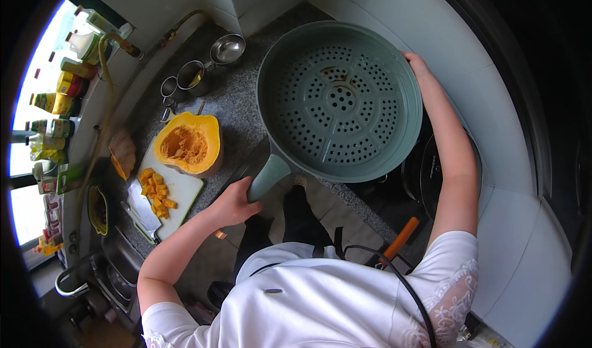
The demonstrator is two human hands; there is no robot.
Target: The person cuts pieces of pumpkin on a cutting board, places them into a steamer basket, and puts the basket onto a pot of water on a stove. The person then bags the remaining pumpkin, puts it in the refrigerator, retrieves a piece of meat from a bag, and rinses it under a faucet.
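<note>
A large green steamer pan (342, 99) with a perforated bottom is held up in front of me, over the counter. My left hand (233, 203) grips its green handle (269, 177). At the far right side, my right hand (416, 65) holds the pan's rim, its fingers mostly hidden behind the wall. Inside the pan are brown stains near the centre and a few water drops. Left of it, a halved pumpkin (188, 143) with stringy pulp stands on a white cutting board (181, 203). Diced pumpkin (157, 191) and a broad-bladed knife (144, 209) lie there too.
Several metal bowls and cups, including a shiny ladle-like bowl (227, 49), sit at the back. A dark lidded pan (432, 172) is on the cooktop under my right arm. An orange handle (400, 239) juts near my waist. At left are a sink (121, 251) and a yellow-green basket (97, 210).
</note>
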